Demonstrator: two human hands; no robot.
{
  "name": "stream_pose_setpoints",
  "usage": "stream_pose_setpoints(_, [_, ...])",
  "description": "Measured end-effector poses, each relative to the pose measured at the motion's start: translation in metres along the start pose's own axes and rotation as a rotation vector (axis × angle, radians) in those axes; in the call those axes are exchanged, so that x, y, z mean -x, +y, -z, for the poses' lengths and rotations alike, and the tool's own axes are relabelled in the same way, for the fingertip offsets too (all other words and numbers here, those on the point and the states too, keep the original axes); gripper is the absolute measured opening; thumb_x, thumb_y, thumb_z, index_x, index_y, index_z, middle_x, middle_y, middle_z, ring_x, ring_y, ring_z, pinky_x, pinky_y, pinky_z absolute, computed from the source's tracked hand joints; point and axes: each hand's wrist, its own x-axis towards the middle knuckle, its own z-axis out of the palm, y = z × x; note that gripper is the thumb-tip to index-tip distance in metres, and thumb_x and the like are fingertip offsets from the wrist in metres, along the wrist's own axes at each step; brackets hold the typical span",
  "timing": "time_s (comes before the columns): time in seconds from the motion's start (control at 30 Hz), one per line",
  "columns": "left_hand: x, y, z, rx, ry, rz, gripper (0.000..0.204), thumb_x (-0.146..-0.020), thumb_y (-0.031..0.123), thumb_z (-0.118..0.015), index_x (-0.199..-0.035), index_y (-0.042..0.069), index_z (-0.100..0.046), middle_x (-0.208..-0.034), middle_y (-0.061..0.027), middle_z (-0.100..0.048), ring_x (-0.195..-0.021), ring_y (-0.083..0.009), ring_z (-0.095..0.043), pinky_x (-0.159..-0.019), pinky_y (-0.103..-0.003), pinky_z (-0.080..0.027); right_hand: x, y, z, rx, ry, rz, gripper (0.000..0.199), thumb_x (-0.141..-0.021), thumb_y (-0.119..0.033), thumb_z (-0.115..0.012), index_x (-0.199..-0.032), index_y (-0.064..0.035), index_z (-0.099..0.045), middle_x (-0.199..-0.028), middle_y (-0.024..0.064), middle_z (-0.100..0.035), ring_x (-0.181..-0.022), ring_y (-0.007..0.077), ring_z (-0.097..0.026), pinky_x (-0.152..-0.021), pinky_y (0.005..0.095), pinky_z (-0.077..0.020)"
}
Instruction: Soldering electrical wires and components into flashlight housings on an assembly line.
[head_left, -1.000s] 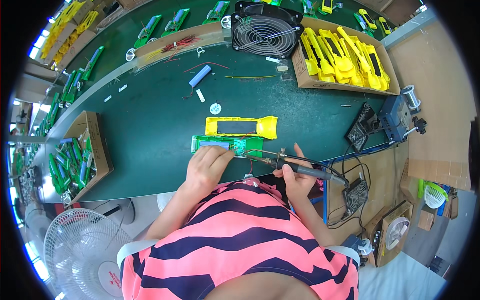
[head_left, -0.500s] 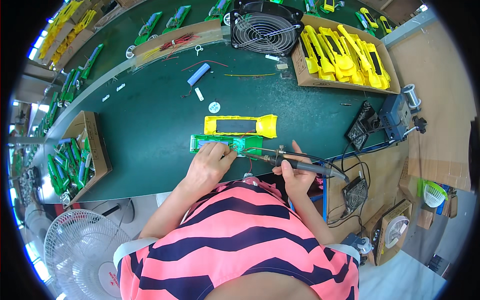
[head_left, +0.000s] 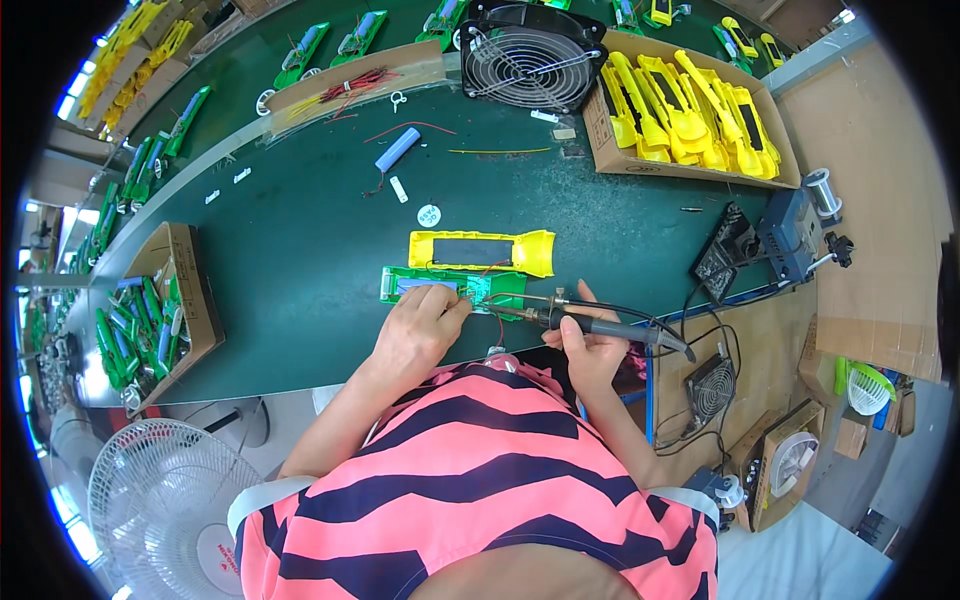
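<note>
Right hand point(head_left: 593, 358): fingers clamped around a grey-handled metal soldering iron point(head_left: 612, 328), tip at a long green plastic housing point(head_left: 514, 283) on the dark green desk point(head_left: 300, 230). Left hand point(head_left: 415, 332): fingertips together over the housing, beside its circuit board point(head_left: 480, 286); anything pinched too small to tell. Just beyond, yellow plastic half-shell point(head_left: 537, 254). Farther, loose blue cylindrical cell point(head_left: 398, 149); then black square fan point(head_left: 530, 66).

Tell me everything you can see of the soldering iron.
The soldering iron has a thick, plastic-looking grey handle and a slim metal shaft, with a thin metal tube running alongside. A black cable passes along the handle's far side. Held in the right grip, it lies across the view, shaft pointing left toward the green circuit board. Whether its tip touches the board is too small to tell.
</note>
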Motion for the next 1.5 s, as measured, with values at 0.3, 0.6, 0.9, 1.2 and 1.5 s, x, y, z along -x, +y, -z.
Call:
stream_pose_setpoints(0.3, [0.001, 0.004, 0.000, -0.004, -0.002, 0.004, 0.017, -0.064, 0.002, -0.059, -0.081, 0.001, -0.058, -0.075, -0.0082, -0.046, -0.069, -0.0227, -0.052, -0.062, -0.033, -0.044, -0.002, -0.001, 0.015, 0.003, -0.076, 0.122, 0.020, -0.079, 0.003, -0.055, -0.097, 0.0088, -0.050, -0.096, 0.0231, -0.057, -0.061, 0.0164, -0.063, -0.055, 0.0219, -0.0534])
stream_pose_setpoints(0.6, [-0.017, 0.008, 0.018, -0.067, 0.141, 0.095, 0.026, -0.065, 0.003, -0.061, -0.091, 0.003, -0.060, -0.088, -0.0109, -0.050, -0.079, -0.0248, -0.051, -0.069, -0.035, -0.042, 0.000, -0.014, 0.024, -0.055, 0.128, 0.066, 0.018, -0.080, 0.000, -0.055, -0.096, 0.0061, -0.050, -0.074, 0.0140, -0.062, -0.061, 0.0145, -0.063, -0.078, 0.0316, -0.0499])
stream_pose_setpoints(0.9, [-0.048, -0.048, 0.042, -0.081, 0.020, 0.443, 0.025, -0.065, 0.000, -0.053, -0.086, 0.007, -0.063, -0.075, -0.0142, -0.053, -0.071, -0.0307, -0.056, -0.064, -0.038, -0.046, -0.004, -0.046, 0.037, 0.111, 0.129, 0.265, 0.019, -0.081, -0.004, -0.053, -0.099, 0.0009, -0.048, -0.064, 0.0066, -0.062, -0.067, 0.0135, -0.061, -0.103, 0.0484, -0.0199])
stream_pose_setpoints(1.2, [0.000, -0.006, 0.054, 0.149, 0.028, -0.025, 0.045, -0.062, 0.001, -0.069, -0.091, 0.006, -0.035, -0.114, -0.0226, -0.044, -0.107, -0.0386, -0.045, -0.092, -0.047, -0.036, -0.037, -0.088, 0.072, 0.428, 0.165, 0.503, 0.015, -0.084, -0.007, -0.050, -0.097, -0.0006, -0.045, -0.060, 0.0047, -0.060, -0.064, 0.0123, -0.059, -0.104, 0.0476, -0.0184])
stream_pose_setpoints(1.5, [-0.131, -0.096, 0.105, 0.143, 0.125, -0.196, 0.055, -0.057, 0.001, -0.076, -0.090, 0.007, -0.033, -0.098, -0.0201, -0.049, -0.092, -0.0364, -0.051, -0.076, -0.041, -0.044, -0.137, -0.137, 0.105, 0.499, 0.289, 0.505, 0.020, -0.083, -0.009, -0.052, -0.100, 0.0018, -0.050, -0.063, 0.0026, -0.062, -0.070, 0.0120, -0.058, -0.102, 0.0445, -0.0227])
